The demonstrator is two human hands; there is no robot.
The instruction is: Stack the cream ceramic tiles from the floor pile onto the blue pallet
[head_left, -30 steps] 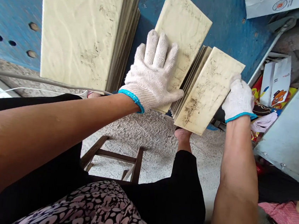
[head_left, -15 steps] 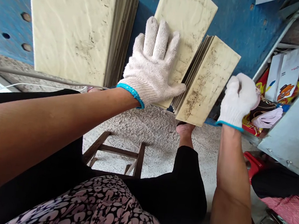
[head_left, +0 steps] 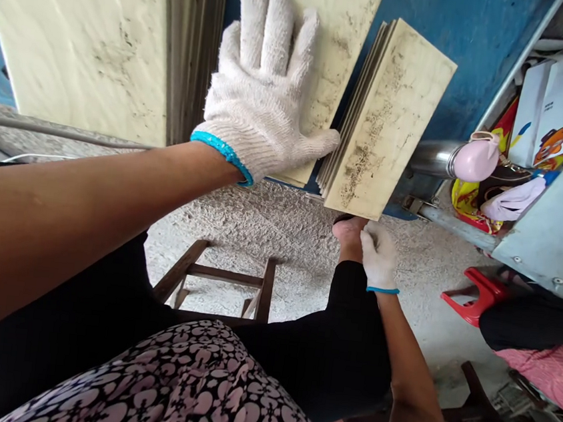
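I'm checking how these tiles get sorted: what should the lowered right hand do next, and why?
Probably bring the right hand back up to the leaning stack of cream rectangular tiles. It hangs below the stack's lower edge, near the foot, holding nothing, while the left hand lies flat on the neighbouring cream tile, so the leaning stack has no hand on it.

A single camera sits on the person's head and looks forward and steeply down, close over the lap and legs at the bottom of the frame. The blue surface (head_left: 461, 28) with its leaning tiles (head_left: 392, 115) fills the top, within arm's reach. The floor (head_left: 279, 231) crosses the middle. No second view shares the scene.
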